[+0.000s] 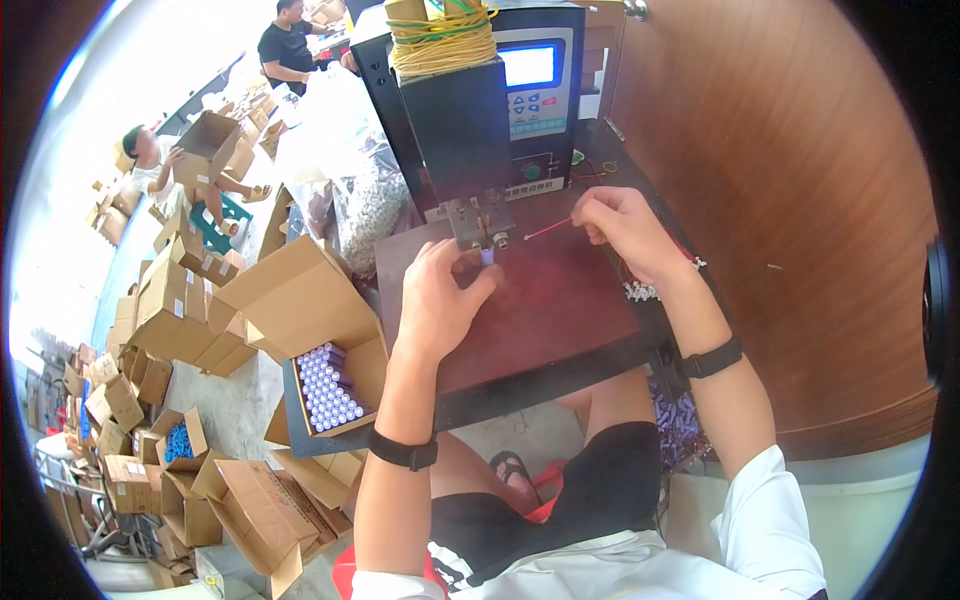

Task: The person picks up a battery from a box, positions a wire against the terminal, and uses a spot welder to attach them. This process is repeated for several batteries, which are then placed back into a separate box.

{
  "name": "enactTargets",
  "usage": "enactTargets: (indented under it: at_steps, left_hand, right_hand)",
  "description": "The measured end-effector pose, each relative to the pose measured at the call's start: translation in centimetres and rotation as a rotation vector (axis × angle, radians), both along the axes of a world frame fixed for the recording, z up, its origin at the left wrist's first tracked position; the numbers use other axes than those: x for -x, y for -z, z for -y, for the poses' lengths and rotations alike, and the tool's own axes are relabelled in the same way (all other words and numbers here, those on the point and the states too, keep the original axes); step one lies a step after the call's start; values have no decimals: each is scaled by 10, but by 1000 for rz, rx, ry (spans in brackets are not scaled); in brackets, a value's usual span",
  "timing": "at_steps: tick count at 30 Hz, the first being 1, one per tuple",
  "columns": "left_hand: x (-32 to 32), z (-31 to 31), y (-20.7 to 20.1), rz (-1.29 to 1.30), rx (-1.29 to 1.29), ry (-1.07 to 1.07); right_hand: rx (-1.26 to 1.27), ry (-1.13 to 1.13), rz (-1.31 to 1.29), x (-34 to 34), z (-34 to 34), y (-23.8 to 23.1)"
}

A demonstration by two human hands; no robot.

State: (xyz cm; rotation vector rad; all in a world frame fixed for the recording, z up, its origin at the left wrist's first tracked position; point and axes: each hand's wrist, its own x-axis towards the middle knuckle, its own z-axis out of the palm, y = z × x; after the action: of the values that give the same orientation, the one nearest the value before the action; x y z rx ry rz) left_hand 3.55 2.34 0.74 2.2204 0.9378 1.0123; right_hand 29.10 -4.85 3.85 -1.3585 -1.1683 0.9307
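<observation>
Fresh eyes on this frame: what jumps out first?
A black machine with a lit screen dominates top centre, yellow wire bundled on it. Just below, the left hand holds a purple cylinder and the right hand pinches a red wire. An open box left of that hand holds purple cylinders.

Lettering on the machine panel point(538, 94) seems unreadably small.

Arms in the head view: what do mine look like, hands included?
The left hand and right hand are bare, without gloves. A black strap circles each forearm: left strap, right strap. Above them show short white sleeves.
</observation>
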Motion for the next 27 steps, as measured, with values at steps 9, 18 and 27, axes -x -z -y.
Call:
enactTargets:
  at_steps: [9,18,27]
  left_hand:
    - [2,-3,3,58,122,-20]
    - [2,-1,2,109,222,11]
    - [0,5,-6,155,223,-89]
  right_hand:
    - [-67,12,-51,12,12,4]
    - [-161,95,-219,48,18,23]
    - [-159,129,84,54,15,35]
